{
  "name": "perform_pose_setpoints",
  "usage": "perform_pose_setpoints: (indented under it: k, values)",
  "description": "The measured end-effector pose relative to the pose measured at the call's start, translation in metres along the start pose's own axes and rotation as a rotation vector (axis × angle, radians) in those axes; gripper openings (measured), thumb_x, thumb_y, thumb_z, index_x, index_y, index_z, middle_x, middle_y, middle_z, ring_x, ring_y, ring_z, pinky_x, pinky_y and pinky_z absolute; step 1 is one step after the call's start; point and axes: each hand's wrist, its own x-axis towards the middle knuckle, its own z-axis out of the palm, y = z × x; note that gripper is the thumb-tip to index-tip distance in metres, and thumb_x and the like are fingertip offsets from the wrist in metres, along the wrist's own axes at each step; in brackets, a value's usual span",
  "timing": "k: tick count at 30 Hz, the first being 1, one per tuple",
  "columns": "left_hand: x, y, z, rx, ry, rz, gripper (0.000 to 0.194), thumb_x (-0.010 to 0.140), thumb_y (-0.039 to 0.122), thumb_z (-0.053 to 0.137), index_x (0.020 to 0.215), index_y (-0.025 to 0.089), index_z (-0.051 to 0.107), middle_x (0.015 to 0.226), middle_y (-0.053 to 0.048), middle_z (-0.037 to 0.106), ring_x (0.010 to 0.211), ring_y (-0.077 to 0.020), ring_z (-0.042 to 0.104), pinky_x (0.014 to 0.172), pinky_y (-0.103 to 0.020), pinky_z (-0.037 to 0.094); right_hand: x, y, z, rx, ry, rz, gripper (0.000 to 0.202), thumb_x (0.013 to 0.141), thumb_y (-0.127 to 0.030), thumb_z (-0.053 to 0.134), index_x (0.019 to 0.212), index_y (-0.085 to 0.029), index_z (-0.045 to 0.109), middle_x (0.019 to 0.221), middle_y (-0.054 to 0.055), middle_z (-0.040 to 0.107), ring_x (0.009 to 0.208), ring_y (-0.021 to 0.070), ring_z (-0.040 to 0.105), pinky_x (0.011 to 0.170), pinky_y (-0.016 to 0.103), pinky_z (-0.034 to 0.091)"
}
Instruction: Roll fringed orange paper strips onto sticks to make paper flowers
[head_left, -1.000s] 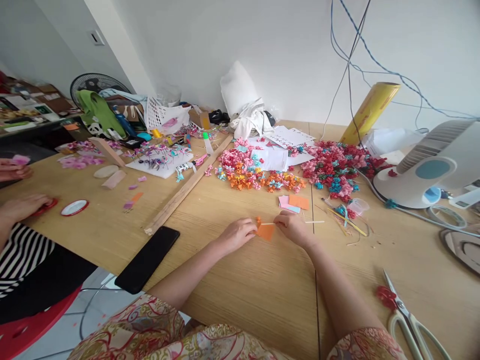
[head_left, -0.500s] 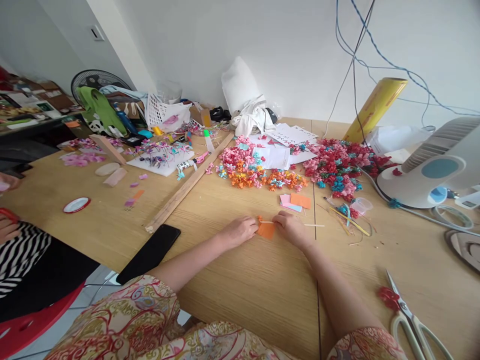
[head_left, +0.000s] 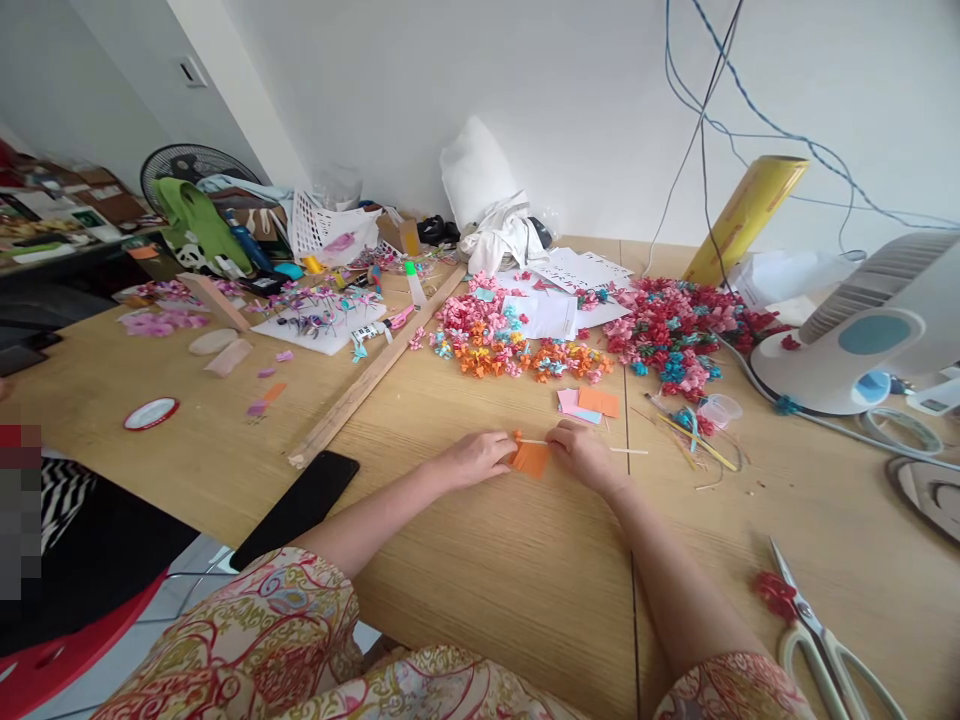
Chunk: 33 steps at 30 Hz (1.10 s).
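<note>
An orange paper piece [head_left: 532, 459] lies between my two hands near the middle of the table. A thin white stick [head_left: 628, 451] runs along its top edge and sticks out to the right past my right hand. My left hand [head_left: 480, 458] is closed at the paper's left edge, beside a small orange curl [head_left: 517, 436] at the stick's end. My right hand [head_left: 579, 452] pinches the stick. Just beyond my hands lie orange [head_left: 598, 402], pink and blue paper slips.
Paper flowers [head_left: 487, 325] heap along the back. A wooden strip [head_left: 375, 375] and black phone [head_left: 300, 505] lie left; scissors [head_left: 814, 625] lie front right, below a white fan [head_left: 847, 340]. Thin sticks [head_left: 694, 435] lie right. A person in stripes [head_left: 66, 500] sits far left.
My left hand's fingers have shifted slightly at the paper's left edge, and more of the orange paper shows. The person's hands at the far left are no longer visible. The view has shifted slightly.
</note>
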Motion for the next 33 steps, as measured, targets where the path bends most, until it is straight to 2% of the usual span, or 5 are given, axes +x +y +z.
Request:
perform_pose_setpoints:
  k: [4,7,20,33]
  values:
    - [0.005,-0.004,-0.006,-0.033,-0.084,0.055,0.014,0.074,0.017,0.058,0.088,0.018,0.057,0.088,-0.003,0.056,0.080,-0.0152,0.055,0.070,-0.023,0.042,-0.001,0.004,0.003,0.033,0.049,-0.027,0.023,0.082,-0.018,0.038,0.085,-0.020,0.061,0.082,0.004,0.057,0.076,0.0128,0.052,0.065,0.021,0.034]
    - [0.009,-0.004,-0.004,-0.021,-0.091,0.065,0.008,0.075,0.014,0.055,0.082,0.017,0.058,0.085,-0.002,0.056,0.078,-0.0147,0.055,0.069,-0.022,0.042,-0.002,0.006,0.004,0.057,0.090,-0.047,0.024,0.083,-0.018,0.037,0.086,-0.019,0.061,0.082,0.005,0.056,0.078,0.0133,0.051,0.068,0.022,0.035]
    - [0.007,0.004,0.003,0.167,-0.002,-0.006,0.013,0.083,0.016,0.041,0.082,0.017,0.054,0.082,-0.002,0.053,0.075,-0.0125,0.052,0.069,-0.021,0.041,-0.006,0.017,0.004,0.125,0.126,-0.168,0.021,0.083,-0.019,0.039,0.078,-0.017,0.059,0.075,0.004,0.054,0.068,0.0116,0.050,0.061,0.021,0.035]
    - [0.010,0.016,0.016,0.093,0.113,-0.163,0.011,0.076,0.011,0.044,0.085,0.017,0.047,0.083,-0.002,0.052,0.079,-0.0141,0.051,0.072,-0.024,0.042,-0.004,0.009,0.012,0.094,0.148,-0.126,0.021,0.083,-0.019,0.039,0.076,-0.017,0.059,0.074,0.003,0.054,0.067,0.0111,0.050,0.060,0.021,0.034]
